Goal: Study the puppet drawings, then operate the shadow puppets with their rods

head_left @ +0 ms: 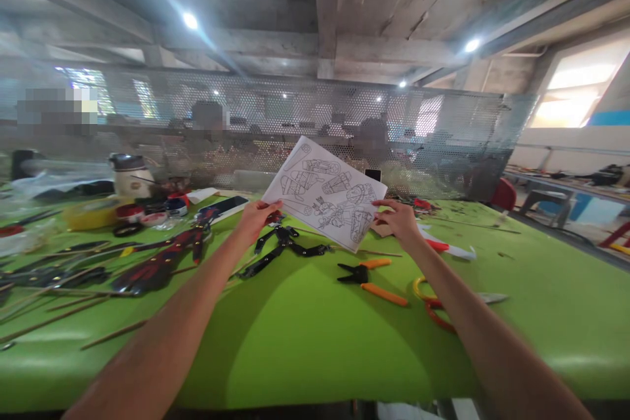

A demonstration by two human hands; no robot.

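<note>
A white sheet (327,190) printed with line drawings of several parts is held up, tilted, above the green table. My left hand (262,216) pinches its left corner, and my right hand (398,220) pinches its right edge. Below the sheet lies a black jointed figure (284,239) with its limbs spread. Pliers with orange handles (361,273) rest on the table under the sheet's right part. Scissors with red and yellow handles (433,305) lie partly hidden beneath my right forearm.
On the left are dark red figure parts (157,262), thin sticks (113,335), a phone (224,208), small jars (129,212) and a kettle (132,176). Behind the green table (295,354) stands a perforated metal screen (305,105). A red-white object (445,246) lies right.
</note>
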